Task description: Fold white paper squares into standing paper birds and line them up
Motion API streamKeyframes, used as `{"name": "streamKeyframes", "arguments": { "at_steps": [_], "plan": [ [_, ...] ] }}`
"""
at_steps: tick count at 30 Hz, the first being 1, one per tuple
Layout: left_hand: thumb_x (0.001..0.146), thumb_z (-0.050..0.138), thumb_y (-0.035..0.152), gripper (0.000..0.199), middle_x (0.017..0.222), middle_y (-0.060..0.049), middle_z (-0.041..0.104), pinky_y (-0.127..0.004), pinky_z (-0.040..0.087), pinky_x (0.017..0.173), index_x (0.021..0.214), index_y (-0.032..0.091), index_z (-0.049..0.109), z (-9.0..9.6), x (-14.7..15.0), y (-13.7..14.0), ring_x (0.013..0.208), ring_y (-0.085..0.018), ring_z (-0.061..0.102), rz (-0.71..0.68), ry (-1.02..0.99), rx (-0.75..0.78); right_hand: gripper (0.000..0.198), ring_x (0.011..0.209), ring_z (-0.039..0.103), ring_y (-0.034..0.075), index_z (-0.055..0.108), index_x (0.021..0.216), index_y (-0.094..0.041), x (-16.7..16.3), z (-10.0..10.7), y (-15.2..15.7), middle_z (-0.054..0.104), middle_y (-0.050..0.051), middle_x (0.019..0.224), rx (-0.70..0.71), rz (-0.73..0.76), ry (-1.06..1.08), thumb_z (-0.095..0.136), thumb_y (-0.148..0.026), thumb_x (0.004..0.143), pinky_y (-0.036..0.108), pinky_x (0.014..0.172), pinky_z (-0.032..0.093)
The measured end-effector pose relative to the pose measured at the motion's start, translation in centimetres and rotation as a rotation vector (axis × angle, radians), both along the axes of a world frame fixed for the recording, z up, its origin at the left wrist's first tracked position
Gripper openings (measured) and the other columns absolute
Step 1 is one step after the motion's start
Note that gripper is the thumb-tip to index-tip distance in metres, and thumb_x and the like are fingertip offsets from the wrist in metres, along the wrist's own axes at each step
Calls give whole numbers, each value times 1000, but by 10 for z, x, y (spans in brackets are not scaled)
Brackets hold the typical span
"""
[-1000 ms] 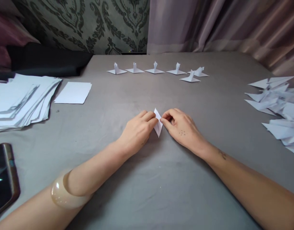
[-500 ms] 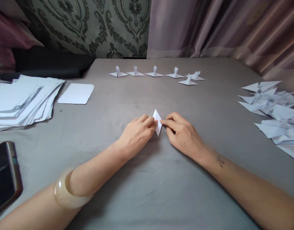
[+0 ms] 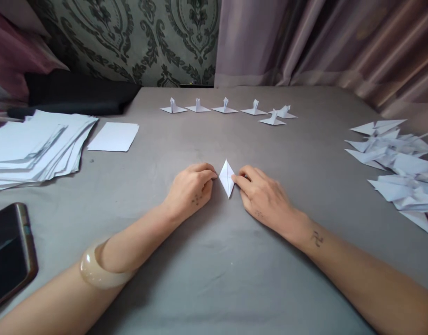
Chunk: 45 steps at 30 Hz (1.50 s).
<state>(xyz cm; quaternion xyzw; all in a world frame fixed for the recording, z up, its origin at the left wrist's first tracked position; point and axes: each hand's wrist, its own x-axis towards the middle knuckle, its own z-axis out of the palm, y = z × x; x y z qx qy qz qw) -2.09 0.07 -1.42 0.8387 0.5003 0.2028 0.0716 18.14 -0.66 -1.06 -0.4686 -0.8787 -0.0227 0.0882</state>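
A small white folded paper diamond (image 3: 227, 176), with a crease down its length, lies on the grey cloth between my hands. My right hand (image 3: 263, 190) has its thumb and forefinger on the diamond's right corner, pinching it. My left hand (image 3: 191, 188) rests just beside the left corner, its fingers curled and pressed together, with a narrow gap of cloth between fingertips and paper. Nothing shows in those fingers. A pale bangle (image 3: 98, 270) circles my left forearm.
Several folded paper figures (image 3: 225, 108) stand in a row at the back. Folded white paper pieces (image 3: 409, 163) are heaped at the right. Paper sheets (image 3: 36, 149), a smaller square stack (image 3: 113, 137) and a phone (image 3: 10, 251) lie at the left.
My left hand has drawn back leftward off the paper and turned, so the whole diamond now shows, looking wider. My right hand stays at its right corner.
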Motion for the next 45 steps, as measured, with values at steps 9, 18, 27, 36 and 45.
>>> {"name": "streamKeyframes", "arguments": {
  "at_steps": [9,18,27,36,45],
  "plan": [
    [91,36,9,39,118,-11,63,-37,49,90,124,13,57,6,9,-3,103,-24,55,-208,285,2,32,89,56,17,61,110,-19,-1,-1,2,60,7,105,-88,-65,157,36,-11,92,29,64,36],
    [88,40,10,39,106,-11,64,-37,49,84,123,13,57,10,12,-6,98,-24,54,-216,339,14,47,75,55,16,48,137,-32,-10,10,12,55,8,105,-189,-119,-6,30,-19,95,28,55,29],
    [91,49,48,35,97,-10,61,-35,49,77,94,15,62,10,26,-2,88,-23,57,-61,117,-15,47,87,63,19,54,133,-26,-6,1,24,62,10,110,-208,-231,227,38,-16,90,30,73,44],
    [83,50,26,19,89,-11,67,-32,46,70,83,16,66,11,37,-8,85,-24,62,102,171,25,31,66,63,14,65,110,-14,2,-11,31,70,4,77,-252,-368,833,50,-25,85,28,72,49],
    [71,64,31,19,77,-3,69,-22,46,62,78,13,70,9,24,6,72,-14,64,422,-1206,-505,33,83,67,17,58,103,-14,-10,0,21,68,11,99,-607,-437,1330,65,-38,82,26,65,53]
  ]
}}
